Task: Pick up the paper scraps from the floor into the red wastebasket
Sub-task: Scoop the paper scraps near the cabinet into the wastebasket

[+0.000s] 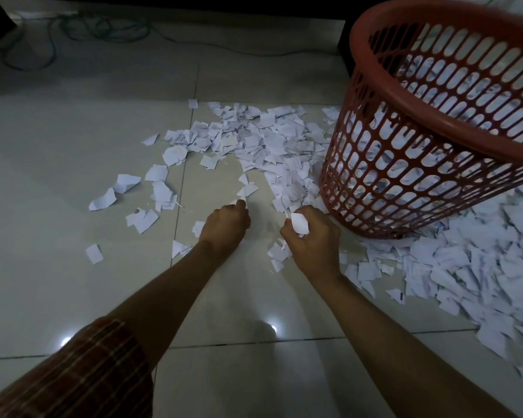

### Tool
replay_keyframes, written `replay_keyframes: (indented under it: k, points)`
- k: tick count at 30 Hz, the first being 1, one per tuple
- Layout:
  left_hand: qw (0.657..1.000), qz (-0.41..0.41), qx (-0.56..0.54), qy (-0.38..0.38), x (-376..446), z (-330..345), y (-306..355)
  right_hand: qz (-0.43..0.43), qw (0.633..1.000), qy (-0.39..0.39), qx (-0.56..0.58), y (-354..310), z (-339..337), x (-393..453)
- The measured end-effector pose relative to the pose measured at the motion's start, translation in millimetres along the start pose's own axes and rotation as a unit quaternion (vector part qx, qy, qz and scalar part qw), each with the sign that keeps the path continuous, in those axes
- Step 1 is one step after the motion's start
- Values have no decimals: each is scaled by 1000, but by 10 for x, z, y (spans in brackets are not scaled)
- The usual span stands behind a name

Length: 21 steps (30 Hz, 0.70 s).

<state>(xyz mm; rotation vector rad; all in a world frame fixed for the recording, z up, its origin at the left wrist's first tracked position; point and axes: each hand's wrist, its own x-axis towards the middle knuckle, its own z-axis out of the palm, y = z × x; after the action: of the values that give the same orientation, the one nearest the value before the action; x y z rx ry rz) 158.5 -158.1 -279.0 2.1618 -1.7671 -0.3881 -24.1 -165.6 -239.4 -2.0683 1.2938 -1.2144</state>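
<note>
Head view: right hand clamps a scrap (long axis upright), left hand pinches another.

Faint handwriting or print on several paper scraps on the floor, too small and blurred to read, no legible label, brand or number on the red wastebasket
</note>
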Motion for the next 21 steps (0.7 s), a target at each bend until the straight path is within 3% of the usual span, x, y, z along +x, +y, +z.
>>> replay_keyframes:
  k: [7,14,21]
  points:
    - [986,-72,-138,52,-68,-212,4,-14,1000,21,15,-226,-103,182]
    - [969,24,-168,182,30,-912,466,-49,995,74,48,-697,-345,578]
    - [950,88,-177,241,303,-1623,974,-103,975,171,93,-1263,-795,1102]
